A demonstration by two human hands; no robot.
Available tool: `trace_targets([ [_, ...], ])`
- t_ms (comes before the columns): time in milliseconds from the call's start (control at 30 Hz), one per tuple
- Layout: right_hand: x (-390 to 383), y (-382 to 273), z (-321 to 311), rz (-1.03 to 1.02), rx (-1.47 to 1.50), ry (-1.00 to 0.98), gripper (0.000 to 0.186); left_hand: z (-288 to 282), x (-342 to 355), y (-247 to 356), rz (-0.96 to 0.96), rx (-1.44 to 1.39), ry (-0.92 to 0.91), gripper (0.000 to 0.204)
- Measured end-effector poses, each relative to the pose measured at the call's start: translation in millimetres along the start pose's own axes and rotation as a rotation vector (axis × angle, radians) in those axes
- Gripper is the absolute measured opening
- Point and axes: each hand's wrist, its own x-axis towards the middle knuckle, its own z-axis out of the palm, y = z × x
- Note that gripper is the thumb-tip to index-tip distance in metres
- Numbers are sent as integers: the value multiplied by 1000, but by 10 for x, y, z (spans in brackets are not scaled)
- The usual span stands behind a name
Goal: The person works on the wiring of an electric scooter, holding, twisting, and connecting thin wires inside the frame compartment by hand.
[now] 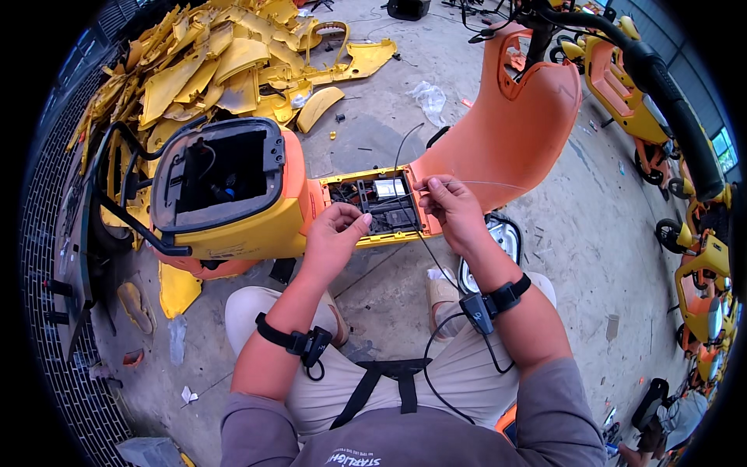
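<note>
An electric scooter in orange and yellow stands across in front of me, with its floorboard compartment (379, 238) uncovered. Inside lie dark wiring, black parts and a silver box (388, 188). My right hand (451, 206) is above the compartment's right end, thumb and fingers pinched on a thin wire (486, 183), whose pale length sticks out to the right. At the compartment's left end my left hand (336, 233) is closed, thumb against fingertips; what they hold is too small to make out. A long black cable (424, 243) runs across the compartment between my hands.
The scooter's open seat box (222, 183) is at left, its handlebar (661, 86) at upper right. Yellow body panels (233, 54) are heaped behind. More scooters (700, 272) line the right side, with a person (673, 420) at lower right. A metal-edged tray-like part (504, 233) lies beyond my right forearm.
</note>
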Motion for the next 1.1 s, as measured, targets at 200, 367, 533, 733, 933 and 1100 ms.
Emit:
trace_targets([
  [200,-12,-16,-9,-34,14,-23,20,1,-7,14,-68,-26,-70,17],
  [367,-21,-16,8,-57,46,-51,20,-9,-4,-87,-18,75,-153,19],
  [533,-10,-56,-16,-83,64,-50,20,-56,13,21,-192,-2,-189,24],
  [733,-36,-77,-22,-88,107,-65,20,-136,-34,164,-346,-444,-283,31],
  [933,-46,-111,-42,-98,107,-76,21,-167,-51,206,-292,-504,-341,31],
  [1100,-34,-120,-28,-99,107,-69,21,-192,-18,155,-284,-530,-344,30],
])
